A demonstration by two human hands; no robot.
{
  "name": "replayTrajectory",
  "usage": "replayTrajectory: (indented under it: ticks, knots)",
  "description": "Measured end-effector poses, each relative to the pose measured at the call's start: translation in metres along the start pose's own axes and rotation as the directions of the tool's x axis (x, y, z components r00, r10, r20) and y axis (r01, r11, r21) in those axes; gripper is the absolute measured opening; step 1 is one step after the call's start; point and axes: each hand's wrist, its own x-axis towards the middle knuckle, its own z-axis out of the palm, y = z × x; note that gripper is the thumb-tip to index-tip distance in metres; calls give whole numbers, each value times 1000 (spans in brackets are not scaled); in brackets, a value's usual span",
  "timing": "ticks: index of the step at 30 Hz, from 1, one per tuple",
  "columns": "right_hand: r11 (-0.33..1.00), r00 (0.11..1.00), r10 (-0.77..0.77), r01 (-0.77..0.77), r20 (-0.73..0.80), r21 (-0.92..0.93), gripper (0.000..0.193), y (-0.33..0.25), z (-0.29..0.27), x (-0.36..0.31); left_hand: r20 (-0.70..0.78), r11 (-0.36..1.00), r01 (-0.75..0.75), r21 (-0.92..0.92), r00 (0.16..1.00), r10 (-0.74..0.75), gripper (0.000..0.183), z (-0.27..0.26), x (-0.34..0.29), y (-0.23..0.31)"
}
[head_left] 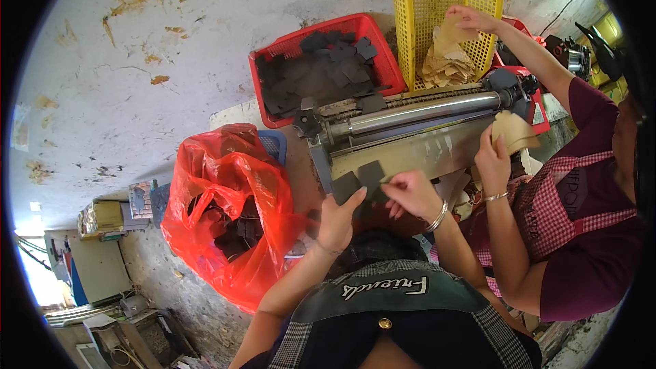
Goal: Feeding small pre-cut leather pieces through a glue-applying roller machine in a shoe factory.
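My left hand (336, 224) is closed on a dark grey flat piece (346, 186), its thumb pressed across the lower edge. A second dark grey piece (372, 173) stands right beside it, overlapping toward the lower end. My right hand (415, 197) pinches at the right edge of this second piece, thumb and forefinger together. Both hands are in front of a roller machine (417, 115) with a shiny metal cylinder. Left of my left hand is a red plastic bag (232, 157), open at the top, with dark pieces (239, 232) inside.
A red basket (374, 27) full of dark grey pieces stands behind the machine. Beside it, a yellow basket (404, 20) contains tan sheets (447, 65). At right, a co-worker's hand (475, 19) reaches into it; their other hand (492, 160) holds tan pieces. A blue basket (275, 143) sits behind the bag.
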Motion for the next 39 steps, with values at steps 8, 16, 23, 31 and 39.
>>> replayTrajectory:
  ticks: [8,16,23,31,39]
  knots:
    - [988,979,-142,131,-145,-81,33,-10,8,2,39,999,-26,40,999,24,22,6,-3,-1]
    - [989,909,-147,140,-389,-45,34,10,-18,27,135,984,166,-67,978,-156,20,7,-10,12]
    - [985,983,-169,166,71,43,33,-2,19,-4,-82,994,82,73,994,-76,23,10,-3,10]
    - [982,919,-161,185,-359,34,35,-1,-17,35,53,992,110,-67,993,-106,19,10,-6,11]
    - [981,981,-191,190,36,35,27,6,21,-4,-74,996,81,-26,994,-83,17,7,-4,10]
